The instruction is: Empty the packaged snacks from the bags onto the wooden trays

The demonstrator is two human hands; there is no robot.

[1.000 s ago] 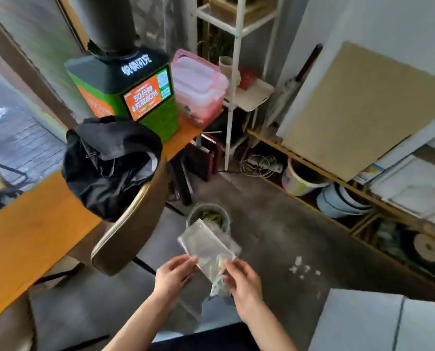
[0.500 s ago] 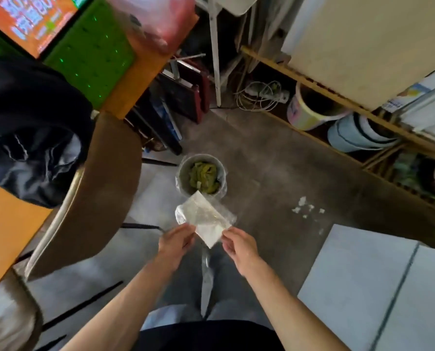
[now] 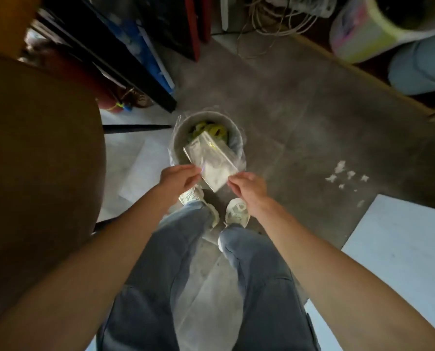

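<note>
Clear plastic bag pinched by left hand and right hand (both closed) over bin.

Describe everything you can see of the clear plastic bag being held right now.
The clear plastic bag is a flat, glossy, rectangular pouch that looks empty. It is tilted, its far end over the lined bin on the floor. The left hand pinches its near left edge, the right hand its near right corner. Glare hides any print.
</note>
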